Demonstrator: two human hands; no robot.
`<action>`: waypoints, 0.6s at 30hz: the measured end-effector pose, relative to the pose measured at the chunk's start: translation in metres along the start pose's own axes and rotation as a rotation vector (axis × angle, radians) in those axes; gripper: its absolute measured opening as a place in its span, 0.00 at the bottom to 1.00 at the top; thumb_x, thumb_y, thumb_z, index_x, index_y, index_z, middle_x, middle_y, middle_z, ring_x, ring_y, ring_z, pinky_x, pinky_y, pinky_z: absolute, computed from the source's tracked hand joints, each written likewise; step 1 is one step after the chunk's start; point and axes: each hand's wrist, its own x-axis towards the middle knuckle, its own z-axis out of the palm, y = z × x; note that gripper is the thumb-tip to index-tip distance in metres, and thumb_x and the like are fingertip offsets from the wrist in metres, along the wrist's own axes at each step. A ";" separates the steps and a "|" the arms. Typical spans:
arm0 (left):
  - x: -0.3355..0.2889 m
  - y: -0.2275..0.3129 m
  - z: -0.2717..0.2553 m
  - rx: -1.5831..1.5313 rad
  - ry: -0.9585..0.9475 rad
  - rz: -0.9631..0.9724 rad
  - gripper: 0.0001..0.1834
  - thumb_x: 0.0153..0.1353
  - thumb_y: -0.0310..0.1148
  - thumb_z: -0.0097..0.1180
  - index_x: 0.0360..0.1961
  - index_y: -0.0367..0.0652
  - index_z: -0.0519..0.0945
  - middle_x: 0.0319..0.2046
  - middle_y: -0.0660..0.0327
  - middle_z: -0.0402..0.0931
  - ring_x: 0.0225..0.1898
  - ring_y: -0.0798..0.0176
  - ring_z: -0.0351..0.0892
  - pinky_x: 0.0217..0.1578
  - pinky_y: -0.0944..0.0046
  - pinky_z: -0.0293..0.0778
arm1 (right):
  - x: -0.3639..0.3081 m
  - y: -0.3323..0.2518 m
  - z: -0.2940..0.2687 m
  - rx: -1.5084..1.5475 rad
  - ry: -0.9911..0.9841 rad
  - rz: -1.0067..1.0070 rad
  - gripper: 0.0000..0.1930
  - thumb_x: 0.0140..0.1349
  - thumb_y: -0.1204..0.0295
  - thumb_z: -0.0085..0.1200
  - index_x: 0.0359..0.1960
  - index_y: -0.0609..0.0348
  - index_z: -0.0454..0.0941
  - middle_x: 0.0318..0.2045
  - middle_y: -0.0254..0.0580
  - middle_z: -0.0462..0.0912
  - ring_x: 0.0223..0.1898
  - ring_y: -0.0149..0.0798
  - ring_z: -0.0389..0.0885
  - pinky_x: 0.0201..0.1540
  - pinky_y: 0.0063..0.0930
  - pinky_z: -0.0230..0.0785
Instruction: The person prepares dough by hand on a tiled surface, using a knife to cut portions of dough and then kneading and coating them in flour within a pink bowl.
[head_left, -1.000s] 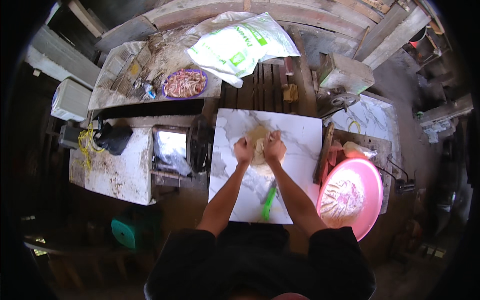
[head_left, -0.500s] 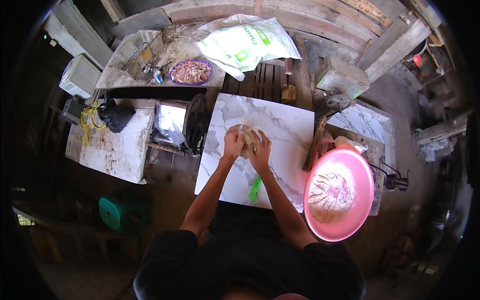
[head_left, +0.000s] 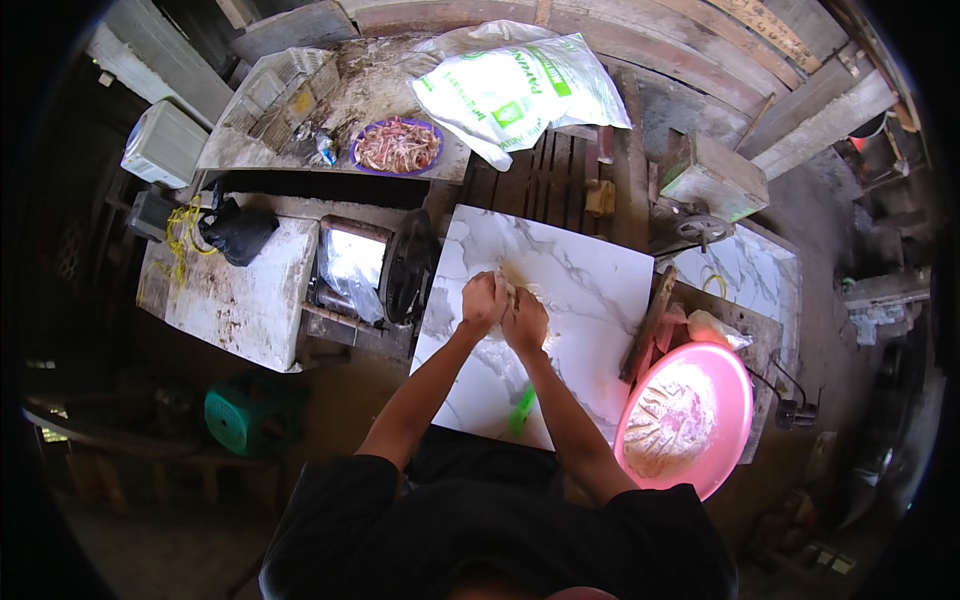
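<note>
Both my hands are closed side by side over the marble-patterned board [head_left: 590,275]. My left hand [head_left: 484,299] and my right hand [head_left: 525,321] are in fists, knuckles close together. Between them they grip a crumpled, pale brown and whitish bundle [head_left: 512,277] that looks like a thin plastic bag. Its wrinkled edges show around the fingers, but most of it is hidden, and I cannot make out its contents. Near my right forearm a bright green strip-like thing [head_left: 522,410] lies on the board's near part.
To the right a pink basin [head_left: 738,400] holds whitish powdery stuff. A dark wheel [head_left: 408,267] of a machine stands left of the board. Behind are a white-and-green sack [head_left: 520,95] and a purple-rimmed plate [head_left: 437,160] of pinkish strips. A green stool [head_left: 232,418] stands lower left.
My hands have closed from spread fingers into fists around the bundle, which is now more squeezed and hidden. The whole view has shifted slightly, moving the scene right and down.
</note>
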 end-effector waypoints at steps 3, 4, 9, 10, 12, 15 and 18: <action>-0.004 -0.007 0.007 0.002 0.040 0.016 0.20 0.56 0.37 0.36 0.16 0.35 0.72 0.17 0.44 0.70 0.22 0.41 0.70 0.26 0.49 0.66 | -0.009 -0.002 0.003 -0.075 0.077 0.086 0.11 0.51 0.67 0.43 0.31 0.60 0.70 0.26 0.52 0.74 0.30 0.53 0.72 0.33 0.42 0.64; -0.006 -0.009 0.008 0.001 0.031 0.019 0.20 0.56 0.37 0.36 0.16 0.35 0.72 0.17 0.44 0.70 0.22 0.41 0.70 0.26 0.49 0.66 | -0.010 -0.003 0.004 -0.076 0.081 0.095 0.11 0.51 0.67 0.43 0.31 0.60 0.70 0.26 0.52 0.74 0.30 0.53 0.72 0.33 0.42 0.64; 0.006 -0.009 0.014 -0.009 -0.002 -0.005 0.21 0.56 0.38 0.36 0.16 0.38 0.74 0.19 0.45 0.72 0.23 0.42 0.71 0.27 0.50 0.67 | 0.001 -0.008 0.001 -0.098 0.069 0.286 0.12 0.51 0.64 0.42 0.29 0.59 0.73 0.22 0.53 0.75 0.27 0.55 0.74 0.31 0.45 0.65; 0.011 -0.010 0.015 -0.015 -0.007 0.002 0.21 0.56 0.38 0.35 0.16 0.38 0.74 0.19 0.45 0.72 0.23 0.42 0.71 0.27 0.50 0.68 | 0.007 -0.009 0.001 -0.097 0.080 0.290 0.12 0.51 0.64 0.42 0.29 0.59 0.73 0.22 0.53 0.75 0.27 0.55 0.74 0.31 0.45 0.65; 0.020 -0.011 0.022 0.040 0.061 -0.055 0.21 0.57 0.40 0.36 0.16 0.40 0.75 0.19 0.46 0.72 0.24 0.44 0.72 0.27 0.53 0.68 | 0.019 -0.011 0.000 -0.107 0.155 0.304 0.12 0.51 0.63 0.43 0.28 0.59 0.73 0.21 0.53 0.76 0.26 0.56 0.74 0.30 0.44 0.65; 0.046 -0.018 0.019 -0.455 -0.080 -0.186 0.23 0.58 0.42 0.34 0.19 0.37 0.76 0.20 0.49 0.74 0.24 0.52 0.74 0.29 0.59 0.70 | 0.034 0.000 0.005 -0.002 0.292 0.283 0.13 0.50 0.62 0.44 0.29 0.59 0.74 0.21 0.54 0.76 0.26 0.58 0.73 0.29 0.41 0.66; 0.035 -0.006 -0.002 -1.080 -0.182 -0.523 0.27 0.60 0.46 0.31 0.27 0.32 0.75 0.23 0.52 0.75 0.25 0.61 0.75 0.31 0.68 0.71 | 0.004 0.018 0.014 0.490 0.496 0.188 0.12 0.52 0.67 0.42 0.25 0.65 0.72 0.21 0.49 0.74 0.23 0.39 0.71 0.30 0.27 0.63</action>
